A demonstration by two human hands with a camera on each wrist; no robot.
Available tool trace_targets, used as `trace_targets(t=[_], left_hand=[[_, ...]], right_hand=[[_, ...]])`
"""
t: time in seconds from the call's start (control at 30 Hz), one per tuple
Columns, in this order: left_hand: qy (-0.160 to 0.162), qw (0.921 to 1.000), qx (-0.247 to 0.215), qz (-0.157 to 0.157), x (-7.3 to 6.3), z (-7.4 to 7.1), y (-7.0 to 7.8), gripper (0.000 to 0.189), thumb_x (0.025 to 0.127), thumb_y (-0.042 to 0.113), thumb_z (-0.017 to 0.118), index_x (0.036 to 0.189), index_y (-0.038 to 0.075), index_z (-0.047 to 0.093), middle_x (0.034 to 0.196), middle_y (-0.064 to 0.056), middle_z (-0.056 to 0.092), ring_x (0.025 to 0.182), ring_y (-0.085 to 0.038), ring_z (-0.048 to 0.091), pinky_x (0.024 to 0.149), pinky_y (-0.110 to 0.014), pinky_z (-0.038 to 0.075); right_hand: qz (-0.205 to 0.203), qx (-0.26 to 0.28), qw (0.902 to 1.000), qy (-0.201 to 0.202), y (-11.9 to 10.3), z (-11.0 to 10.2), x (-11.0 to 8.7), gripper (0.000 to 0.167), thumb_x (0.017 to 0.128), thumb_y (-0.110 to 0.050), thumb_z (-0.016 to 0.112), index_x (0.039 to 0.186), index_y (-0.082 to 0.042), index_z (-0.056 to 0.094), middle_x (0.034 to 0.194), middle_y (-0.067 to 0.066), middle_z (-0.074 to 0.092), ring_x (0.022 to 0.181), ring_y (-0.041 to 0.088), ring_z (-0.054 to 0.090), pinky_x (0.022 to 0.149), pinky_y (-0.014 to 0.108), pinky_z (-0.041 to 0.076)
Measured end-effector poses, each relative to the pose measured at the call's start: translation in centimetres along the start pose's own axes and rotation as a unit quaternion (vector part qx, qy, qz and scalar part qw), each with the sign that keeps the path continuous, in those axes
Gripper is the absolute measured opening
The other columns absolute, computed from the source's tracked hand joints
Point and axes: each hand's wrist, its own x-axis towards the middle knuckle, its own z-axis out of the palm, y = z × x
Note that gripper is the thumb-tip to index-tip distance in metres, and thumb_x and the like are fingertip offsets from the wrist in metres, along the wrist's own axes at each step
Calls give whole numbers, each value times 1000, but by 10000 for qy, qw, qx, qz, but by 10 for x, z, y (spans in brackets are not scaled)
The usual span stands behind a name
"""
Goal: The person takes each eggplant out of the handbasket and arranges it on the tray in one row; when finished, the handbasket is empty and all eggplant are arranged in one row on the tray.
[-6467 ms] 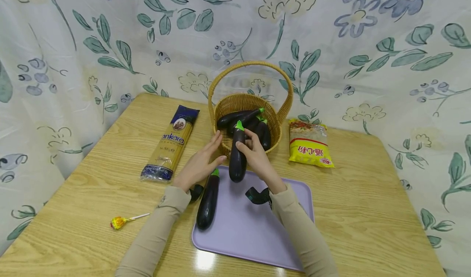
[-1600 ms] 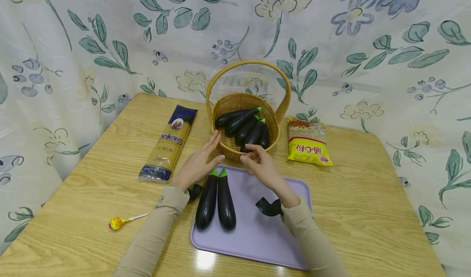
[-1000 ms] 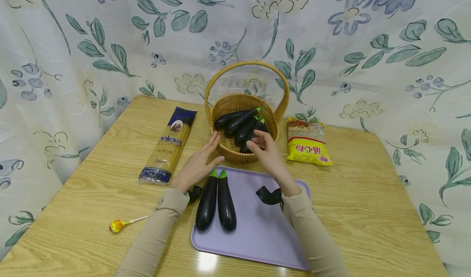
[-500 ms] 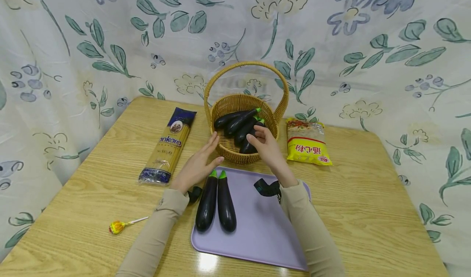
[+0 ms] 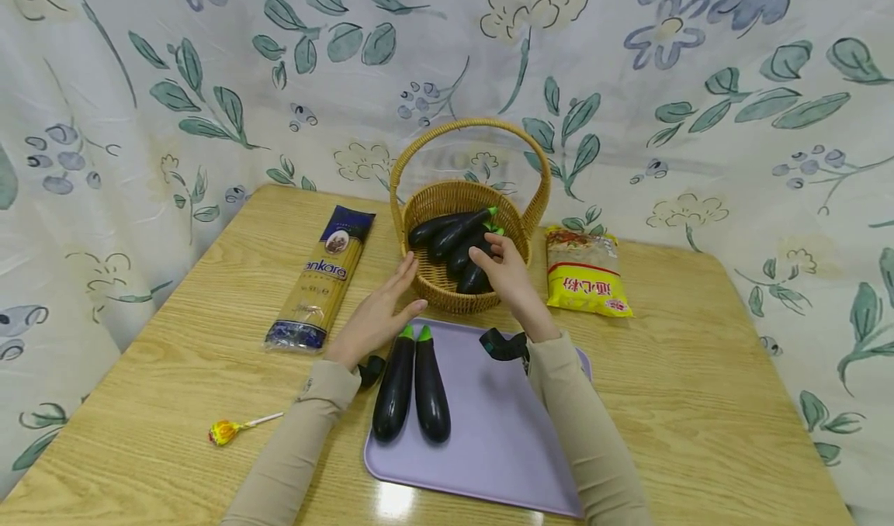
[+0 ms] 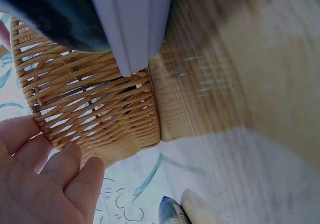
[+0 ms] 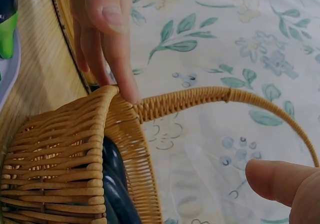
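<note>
A wicker basket [image 5: 454,301] with a tall handle holds several dark eggplants [image 5: 457,235] with green caps. My left hand [image 5: 373,320] rests its straight fingers against the basket's left rim; the left wrist view shows those fingertips at the weave. Over the basket's right side, my right hand [image 5: 513,282] hovers with thumb and fingers apart and partly covers the eggplants at that side. Only its thumb [image 7: 280,181] appears in the right wrist view, clear of the basket. Two eggplants [image 5: 431,390] lie side by side on the left of a lilac tray [image 5: 482,464].
A spaghetti packet [image 5: 323,278] lies left of the basket, a yellow food bag [image 5: 588,274] on its right. Nearer on the left is a lollipop [image 5: 226,431]. All stand on a wooden table [image 5: 712,371] in front of a floral curtain [image 5: 628,122].
My right hand held an eggplant 6.5 seconds ago; a second one now lies on the tray. That hand has since moved up and over the basket's right side. The left hand stayed put.
</note>
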Motion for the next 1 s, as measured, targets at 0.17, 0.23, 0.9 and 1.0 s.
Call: trace_targets(t=[0.17,0.23,0.9,1.0], left_hand=[[4,10000,-40,-40,0,1,1,72,100,39,50,157,14,14,164,9,-1,145,-36,27,114,-56,30],[15,10000,-35,-51,-1,1,1,72,100,39,51,157,15,14,164,8,-1,145,-36,27,114,-56,30],[17,10000,11,31,-1,0,0,75,99,55,42,157,19,12,165,3,2,145,-34,28,113,-56,33],[9,10000,20,23,-1,0,0,75,99,55,42,157,20,11,165,5,1,145,-34,28,114,-55,32]], right_hand=[[150,50,9999,-67,2,1,5,60,100,-38,51,151,-16,29,157,18,23,143,32,30,115,51,33],[214,51,9997,-106,2,2,7,60,100,-39,51,151,-16,29,157,17,23,143,32,29,115,51,33],[429,-116,9990,34,6,6,20,65,99,-40,52,152,-13,26,156,16,24,141,34,33,114,51,34],[449,-165,9988,46,6,6,23,65,99,-39,52,152,-13,26,156,16,25,141,34,33,114,52,34]])
